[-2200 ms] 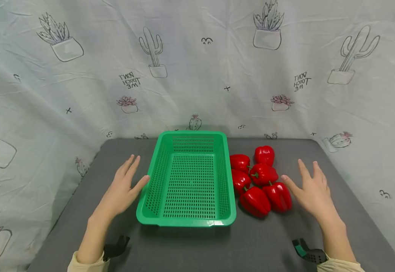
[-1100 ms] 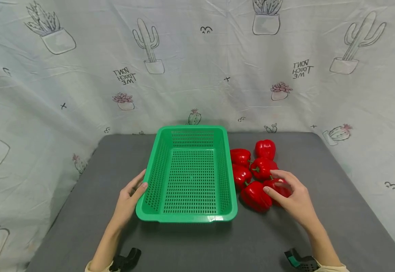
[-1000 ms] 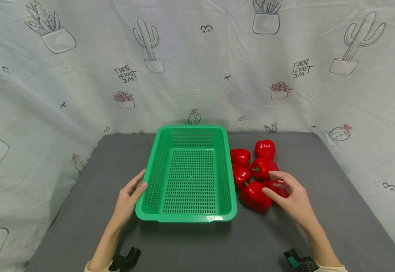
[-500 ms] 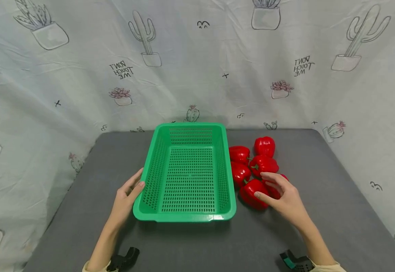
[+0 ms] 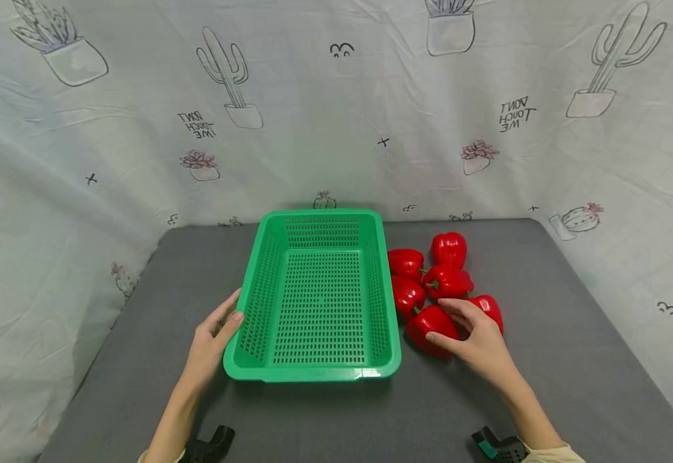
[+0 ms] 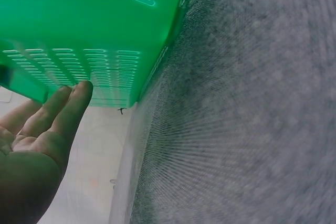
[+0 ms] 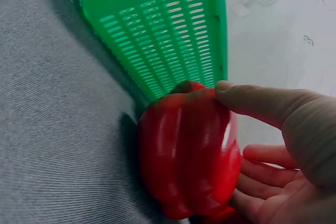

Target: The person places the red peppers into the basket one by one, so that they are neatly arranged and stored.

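My left hand (image 5: 212, 344) is at the left side of the green plastic basket (image 5: 312, 373), thumb by the rim. The left wrist view shows the fingers (image 6: 71, 111) nearly straight, with tips at its slotted outer wall. My right hand (image 5: 481, 341) reaches over the nearest red bell pepper (image 5: 423, 333), thumb and fingers spread and loosely bent. In the right wrist view the thumb (image 7: 262, 100) overlaps the upper edge of that pepper (image 7: 186, 150), the other fingers beside it. The pepper lies on the table beside the basket. Nothing lies in the basket.
Several more red bell peppers (image 5: 448, 281) lie clustered along the basket's right side, one (image 5: 489, 310) just right of my right hand. A grey cloth covers the table (image 5: 325, 424). A white curtain (image 5: 319, 96) with printed cacti hangs behind.
Both hands have come inward: the left to the basket's side, the right from beside the peppers to over the nearest one, passing the right-hand pepper. The basket and peppers hold their places.
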`<state>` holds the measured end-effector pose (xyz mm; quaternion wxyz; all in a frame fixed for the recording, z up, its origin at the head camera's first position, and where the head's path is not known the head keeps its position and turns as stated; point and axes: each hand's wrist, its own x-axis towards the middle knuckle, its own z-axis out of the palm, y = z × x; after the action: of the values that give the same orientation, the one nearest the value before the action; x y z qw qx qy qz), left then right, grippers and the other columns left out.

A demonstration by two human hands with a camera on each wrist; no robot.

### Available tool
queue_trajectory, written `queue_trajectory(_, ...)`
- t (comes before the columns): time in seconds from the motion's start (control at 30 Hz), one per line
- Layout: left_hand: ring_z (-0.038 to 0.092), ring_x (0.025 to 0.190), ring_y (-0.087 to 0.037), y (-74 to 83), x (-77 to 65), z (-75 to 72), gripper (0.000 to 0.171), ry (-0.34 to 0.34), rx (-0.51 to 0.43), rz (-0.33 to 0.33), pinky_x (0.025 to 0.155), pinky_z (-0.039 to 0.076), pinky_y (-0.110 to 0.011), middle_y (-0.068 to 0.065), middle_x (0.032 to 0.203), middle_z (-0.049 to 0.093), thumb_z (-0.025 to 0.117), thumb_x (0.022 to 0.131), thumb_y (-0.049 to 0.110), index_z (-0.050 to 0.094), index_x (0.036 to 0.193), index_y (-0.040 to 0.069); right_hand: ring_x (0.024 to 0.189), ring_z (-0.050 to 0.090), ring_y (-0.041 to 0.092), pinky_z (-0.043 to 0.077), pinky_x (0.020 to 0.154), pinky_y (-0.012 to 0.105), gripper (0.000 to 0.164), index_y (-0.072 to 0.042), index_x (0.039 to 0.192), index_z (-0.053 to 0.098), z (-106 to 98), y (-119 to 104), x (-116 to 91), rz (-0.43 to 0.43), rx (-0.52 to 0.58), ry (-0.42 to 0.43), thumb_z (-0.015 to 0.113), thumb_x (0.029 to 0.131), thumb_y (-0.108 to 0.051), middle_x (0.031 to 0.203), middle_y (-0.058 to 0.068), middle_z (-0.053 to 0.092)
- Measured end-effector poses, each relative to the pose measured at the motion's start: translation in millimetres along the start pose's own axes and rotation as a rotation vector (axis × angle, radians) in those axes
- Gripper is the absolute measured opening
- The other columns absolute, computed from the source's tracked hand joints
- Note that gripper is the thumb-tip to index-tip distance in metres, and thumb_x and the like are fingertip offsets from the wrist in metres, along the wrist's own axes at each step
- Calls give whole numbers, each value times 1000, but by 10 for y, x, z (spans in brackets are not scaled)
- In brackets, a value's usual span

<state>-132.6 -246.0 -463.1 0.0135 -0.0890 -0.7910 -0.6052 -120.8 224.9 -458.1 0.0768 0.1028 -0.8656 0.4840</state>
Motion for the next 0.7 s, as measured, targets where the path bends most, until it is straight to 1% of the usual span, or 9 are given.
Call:
queue_trajectory(0.17,37,137,-19,-15,4,-8,51,-6,-1,11,98,38,-19,-4,153,37,47,107,19,33,155,21,111,58,23,50,88,28,64,-2,129,60,31,35,8,18,-49,-6,89,76,-22,126,9,59)
queue_trajectory(0.23,38,136,-18,-21,7,-11,51,-6,1,11,98,38,-19,-4,153,38,47,107,19,33,155,21,111,58,25,51,88,35,65,-2,129,60,37,44,9,26,-67,-13,89,75,-24,125,9,60)
queue_trajectory(0.4,38,136,-18,-26,10,-17,50,8,14,-14,99,37,-20,-2,152,39,48,106,21,35,155,22,102,60,28,55,81,45,69,-5,130,60,34,38,9,73,-118,-29,89,75,-33,124,11,60)
queue_trajectory(0.5,38,136,-19,-22,10,-15,50,2,11,-8,98,38,-20,-2,152,39,47,106,20,34,155,23,97,60,27,55,77,43,69,-6,131,61,33,34,5,83,-139,-24,89,74,-34,122,10,61)
queue_trajectory(0.6,38,136,-19,-12,9,-15,51,-10,7,2,98,38,-20,-4,153,38,47,107,18,33,155,23,94,60,25,55,75,40,69,-6,130,61,40,33,-3,71,-154,-16,89,74,-34,121,9,61)
queue_trajectory(0.7,37,136,-19,-6,4,-14,51,-11,8,-4,98,38,-20,-3,153,37,47,107,19,33,155,24,92,60,23,55,74,38,68,-6,130,61,43,33,-13,61,-156,-6,90,74,-32,120,8,62)
